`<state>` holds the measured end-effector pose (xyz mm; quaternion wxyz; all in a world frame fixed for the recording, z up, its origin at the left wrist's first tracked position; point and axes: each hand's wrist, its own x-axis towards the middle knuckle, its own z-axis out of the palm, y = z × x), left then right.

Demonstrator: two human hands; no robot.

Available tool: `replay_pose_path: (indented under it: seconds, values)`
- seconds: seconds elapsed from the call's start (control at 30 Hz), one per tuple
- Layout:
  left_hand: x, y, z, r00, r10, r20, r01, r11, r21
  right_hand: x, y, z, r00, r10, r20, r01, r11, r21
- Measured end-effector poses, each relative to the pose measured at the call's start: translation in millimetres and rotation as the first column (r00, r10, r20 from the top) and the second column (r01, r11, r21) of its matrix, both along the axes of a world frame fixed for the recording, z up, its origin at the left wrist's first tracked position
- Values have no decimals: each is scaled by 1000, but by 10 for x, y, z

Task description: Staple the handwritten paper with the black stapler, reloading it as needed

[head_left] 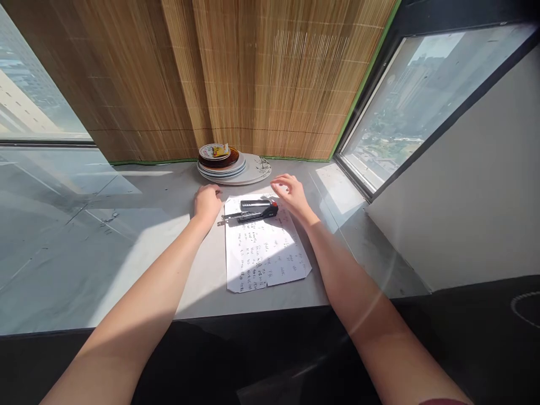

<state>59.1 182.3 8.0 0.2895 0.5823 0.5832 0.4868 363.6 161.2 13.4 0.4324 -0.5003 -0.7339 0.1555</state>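
Note:
A sheet of paper [278, 253] with handwriting lies on the grey ledge. On its upper part rests a black stapler [258, 210] with a red spot at its right end, its metal part reaching past the paper's left edge. My left hand [207, 202] rests on the ledge just left of the paper, fingers curled; what they hold, if anything, is hidden. Over the paper's upper right corner, my right hand [291, 192] is open with bent fingers apart, close to the stapler's right end and holding nothing.
Behind the paper stands a stack of plates [253, 175] with a small yellow packet [220, 150] on top. A bamboo blind [253, 84] hangs behind them. Windows flank the ledge [139, 219], and a white wall [472, 185] rises at the right.

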Motion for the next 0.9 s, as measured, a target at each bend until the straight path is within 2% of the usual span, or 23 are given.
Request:
replay_pose_path:
  seconds: [0.03,0.1,0.13,0.2,0.3,0.4,0.47,0.7,0.9]
  values:
    - [10,-1,11,1000,-14,26,14,1000,0,-58,-43,40,985,172,-11,-172,984,-43]
    - [51,-8,41,997,-39,67,39,999,10,-153,-115,95,905,424,-25,-424,896,-135]
    - [78,-15,57,996,-49,78,47,999,26,-187,-139,107,874,486,-14,-482,862,-160]
    - [135,-29,86,993,-73,88,66,995,75,-230,-161,100,850,526,39,-513,842,-164]
    - [182,-41,105,989,-101,105,84,983,161,-247,-142,49,872,480,93,-469,876,-116]
    - [174,-34,99,991,-90,103,69,978,196,-239,-93,-5,936,342,84,-340,940,-37]
    - [161,-30,92,994,-91,52,80,979,186,-228,-58,-34,959,270,86,-271,963,-5]
    - [181,-61,78,968,-172,-185,212,951,227,-217,-1,-88,968,246,47,-245,969,-16]
    - [178,-68,34,849,-349,-396,437,886,155,-218,15,-90,977,208,45,-206,978,-42]
